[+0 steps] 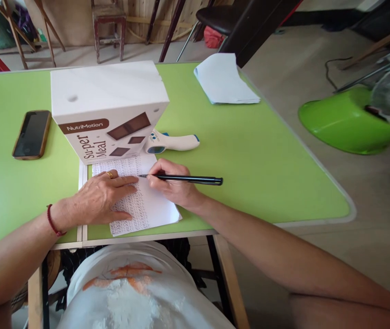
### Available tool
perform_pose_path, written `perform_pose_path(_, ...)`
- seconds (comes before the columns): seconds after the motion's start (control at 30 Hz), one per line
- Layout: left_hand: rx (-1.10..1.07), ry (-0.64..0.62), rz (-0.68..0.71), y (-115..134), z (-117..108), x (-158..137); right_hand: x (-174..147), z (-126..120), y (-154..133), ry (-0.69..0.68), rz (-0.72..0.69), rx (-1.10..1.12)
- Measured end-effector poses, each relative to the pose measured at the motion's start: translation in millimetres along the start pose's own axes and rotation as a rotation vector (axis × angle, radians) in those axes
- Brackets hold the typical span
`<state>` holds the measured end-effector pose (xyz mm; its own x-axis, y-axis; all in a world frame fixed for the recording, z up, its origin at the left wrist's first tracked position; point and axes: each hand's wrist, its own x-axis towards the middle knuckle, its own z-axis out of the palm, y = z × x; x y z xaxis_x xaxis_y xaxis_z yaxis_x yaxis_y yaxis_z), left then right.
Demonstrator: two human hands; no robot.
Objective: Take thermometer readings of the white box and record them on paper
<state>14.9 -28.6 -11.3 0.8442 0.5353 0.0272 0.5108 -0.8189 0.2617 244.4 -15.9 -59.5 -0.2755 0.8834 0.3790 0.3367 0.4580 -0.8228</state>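
A sheet of paper [158, 208] lies near the front edge of the green table, its left part covered in dense handwriting. My left hand [102, 196] rests flat on the written part, fingers spread, with a ring on one finger and a red cord at the wrist. In my right hand [172, 183] a black pen [198, 179] is pinched, its tip at the paper close to my left fingertips. Directly behind the paper stands a white NutriMotion box [112, 109], hiding the sheet's far edge. A white and blue handheld thermometer [177, 142] lies beside the box.
A phone [32, 135] lies left of the box on the green table [266, 173]. Folded white papers [224, 80] sit at the far right corner. Beyond the table are a wooden stool [109, 25] and a bright green plastic seat [345, 121].
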Motion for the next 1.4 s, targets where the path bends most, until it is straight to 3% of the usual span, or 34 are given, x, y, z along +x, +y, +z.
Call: perform_pose_path(1.4,0.003,-0.016,-0.003,-1.6,-1.0,-0.8,-1.0,-2.0,-1.2,0.049,0.027,-0.041)
